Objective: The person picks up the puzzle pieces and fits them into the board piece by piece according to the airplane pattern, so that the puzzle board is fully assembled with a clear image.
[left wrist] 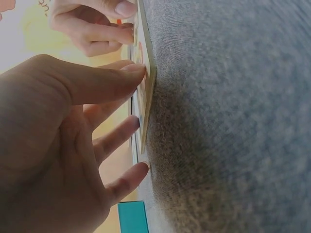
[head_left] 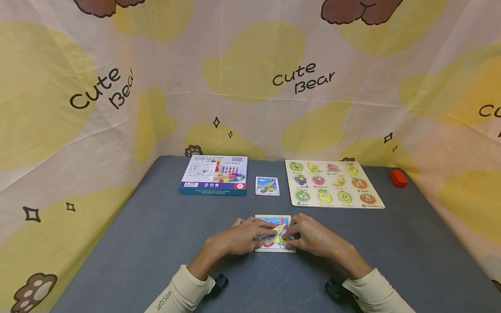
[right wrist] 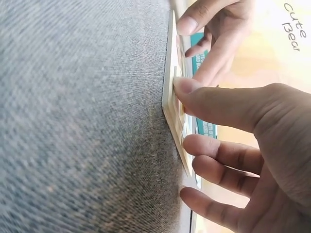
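A small wooden puzzle board [head_left: 275, 250] with a colourful picture in yellow, blue and red lies flat on the table in front of me. On its left part, my left hand [head_left: 243, 236] rests with fairly straight fingers, the thumb [left wrist: 121, 82] pressing the board's face in the left wrist view. My right hand [head_left: 313, 234] is at the right part, its thumb and index finger close together on a puzzle piece [right wrist: 178, 104] that stands slightly above the board in the right wrist view. Both hands cover much of the picture.
Behind the board lies a small picture card [head_left: 267, 186]. A boxed toy set [head_left: 213, 176] stands at the back left. At the back right are a fruit puzzle board [head_left: 334, 184] and a red block [head_left: 398, 178]. Patterned cloth [head_left: 250, 87] hangs along the table's back.
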`<state>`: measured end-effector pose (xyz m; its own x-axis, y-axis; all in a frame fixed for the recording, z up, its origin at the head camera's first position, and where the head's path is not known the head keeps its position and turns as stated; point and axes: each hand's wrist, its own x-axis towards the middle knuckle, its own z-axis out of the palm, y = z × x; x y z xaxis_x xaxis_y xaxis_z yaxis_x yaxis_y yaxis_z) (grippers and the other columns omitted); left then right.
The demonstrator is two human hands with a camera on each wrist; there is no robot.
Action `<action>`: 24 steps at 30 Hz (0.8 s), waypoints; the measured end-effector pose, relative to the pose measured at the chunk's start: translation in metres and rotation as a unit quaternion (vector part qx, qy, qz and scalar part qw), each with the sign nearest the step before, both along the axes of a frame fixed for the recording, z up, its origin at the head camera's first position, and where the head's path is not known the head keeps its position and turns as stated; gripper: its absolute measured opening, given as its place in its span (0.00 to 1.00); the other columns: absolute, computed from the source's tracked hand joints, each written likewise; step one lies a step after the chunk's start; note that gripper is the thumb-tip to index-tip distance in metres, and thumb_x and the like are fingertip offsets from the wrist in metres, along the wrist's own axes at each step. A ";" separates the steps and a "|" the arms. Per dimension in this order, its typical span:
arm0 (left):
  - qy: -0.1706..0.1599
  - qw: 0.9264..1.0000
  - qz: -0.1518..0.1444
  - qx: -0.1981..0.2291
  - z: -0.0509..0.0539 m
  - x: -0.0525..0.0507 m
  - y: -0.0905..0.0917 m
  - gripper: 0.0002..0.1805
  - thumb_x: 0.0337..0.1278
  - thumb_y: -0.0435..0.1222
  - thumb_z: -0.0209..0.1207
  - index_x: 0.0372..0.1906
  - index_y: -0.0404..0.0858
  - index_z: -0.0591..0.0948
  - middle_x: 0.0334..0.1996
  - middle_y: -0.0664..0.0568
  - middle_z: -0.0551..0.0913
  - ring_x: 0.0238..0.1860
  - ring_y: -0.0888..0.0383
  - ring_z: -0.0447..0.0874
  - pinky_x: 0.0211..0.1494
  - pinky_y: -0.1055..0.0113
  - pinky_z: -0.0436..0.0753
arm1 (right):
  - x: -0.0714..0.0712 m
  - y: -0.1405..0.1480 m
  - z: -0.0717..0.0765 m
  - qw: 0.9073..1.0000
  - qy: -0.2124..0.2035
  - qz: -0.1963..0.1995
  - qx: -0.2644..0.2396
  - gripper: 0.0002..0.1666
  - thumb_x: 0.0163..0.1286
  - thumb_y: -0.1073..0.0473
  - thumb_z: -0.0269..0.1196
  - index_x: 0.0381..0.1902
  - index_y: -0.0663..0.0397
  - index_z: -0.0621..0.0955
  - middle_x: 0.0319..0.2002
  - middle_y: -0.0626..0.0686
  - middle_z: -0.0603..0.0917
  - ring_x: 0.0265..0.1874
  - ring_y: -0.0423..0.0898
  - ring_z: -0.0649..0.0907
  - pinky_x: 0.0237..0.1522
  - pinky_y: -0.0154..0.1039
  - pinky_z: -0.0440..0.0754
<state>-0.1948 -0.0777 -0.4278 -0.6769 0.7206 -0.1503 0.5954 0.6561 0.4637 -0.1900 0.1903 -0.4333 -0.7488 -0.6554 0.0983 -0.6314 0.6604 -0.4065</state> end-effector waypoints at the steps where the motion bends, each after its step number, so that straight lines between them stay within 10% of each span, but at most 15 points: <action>1: 0.000 1.000 -0.001 0.001 0.000 0.000 0.000 0.28 0.79 0.35 0.57 0.78 0.53 0.74 0.79 0.59 0.69 0.78 0.52 0.64 0.66 0.46 0.67 | 0.000 0.000 0.000 1.000 0.000 -0.001 -0.001 0.07 0.66 0.54 0.78 0.41 0.43 0.94 0.39 0.39 0.82 0.41 0.38 0.75 0.45 0.40 0.77; 24: 0.004 1.000 -0.005 -0.003 0.000 0.000 0.000 0.27 0.79 0.35 0.56 0.77 0.52 0.75 0.79 0.62 0.69 0.78 0.53 0.63 0.64 0.49 0.67 | 0.005 -0.006 0.000 1.000 0.008 -0.025 -0.013 0.06 0.64 0.53 0.78 0.38 0.44 0.94 0.39 0.39 0.84 0.41 0.39 0.78 0.44 0.41 0.78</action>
